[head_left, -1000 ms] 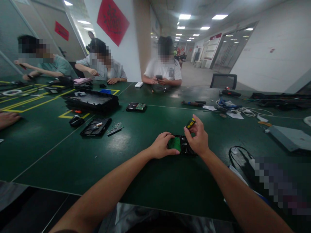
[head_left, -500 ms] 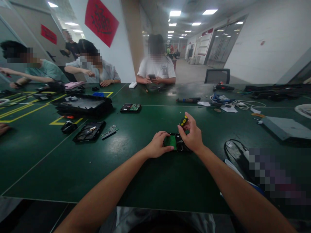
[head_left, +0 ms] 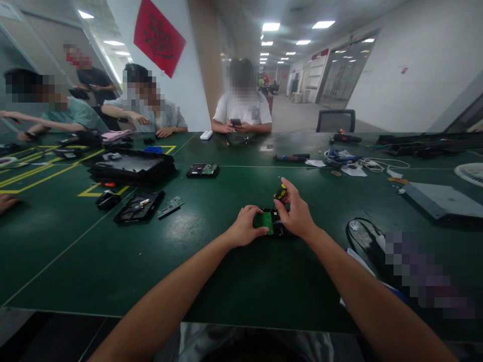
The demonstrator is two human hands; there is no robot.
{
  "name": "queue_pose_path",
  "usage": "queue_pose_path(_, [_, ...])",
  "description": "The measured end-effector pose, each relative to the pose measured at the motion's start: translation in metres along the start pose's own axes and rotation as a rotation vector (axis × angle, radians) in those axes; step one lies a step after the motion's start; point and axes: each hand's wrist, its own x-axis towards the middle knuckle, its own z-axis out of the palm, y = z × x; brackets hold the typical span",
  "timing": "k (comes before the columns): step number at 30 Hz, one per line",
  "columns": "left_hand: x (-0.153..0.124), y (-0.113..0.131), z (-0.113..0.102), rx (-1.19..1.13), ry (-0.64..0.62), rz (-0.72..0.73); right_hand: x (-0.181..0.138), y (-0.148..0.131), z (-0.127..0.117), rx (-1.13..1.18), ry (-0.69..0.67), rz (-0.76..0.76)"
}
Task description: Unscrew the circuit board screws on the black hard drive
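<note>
A hard drive (head_left: 278,226) with a green circuit board lies on the green table in front of me. My left hand (head_left: 247,226) grips its left end, thumb along the near side and fingers at the far side. My right hand (head_left: 296,208) is closed round the yellow and black handle of a screwdriver (head_left: 280,192), held above the drive's right half. The tool points down at the drive; its tip is too small to make out.
Another hard drive (head_left: 203,170) lies farther back. To the left are a black open casing (head_left: 139,207), a loose circuit board (head_left: 171,206) and a large black tray (head_left: 130,168). A grey metal box (head_left: 441,201) stands at the right. Several people sit across the table.
My right hand and the screwdriver have shifted slightly left and down over the drive. The left hand keeps its hold. In the background, a standing person has moved.
</note>
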Motion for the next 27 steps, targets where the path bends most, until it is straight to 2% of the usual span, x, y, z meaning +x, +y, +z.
queue_pose_path(9, [0.0001,-0.0060,0.0040,-0.004,0.019,0.020,0.0033,-0.0001,-0.0013,-0.047,0.005,-0.004])
queue_pose_path(15, [-0.0006,-0.0066,0.0025,0.002,0.010,0.028,0.0020,0.0003,0.0006,0.046,-0.089,0.011])
queue_pose_path(21, [-0.0010,-0.0068,0.0029,-0.020,0.014,0.014,0.0026,0.0010,-0.0008,0.095,-0.111,0.037])
queue_pose_path(27, [-0.0002,-0.0093,0.0042,-0.040,0.020,0.010,0.0049,-0.0003,-0.0028,-0.001,-0.085,-0.012])
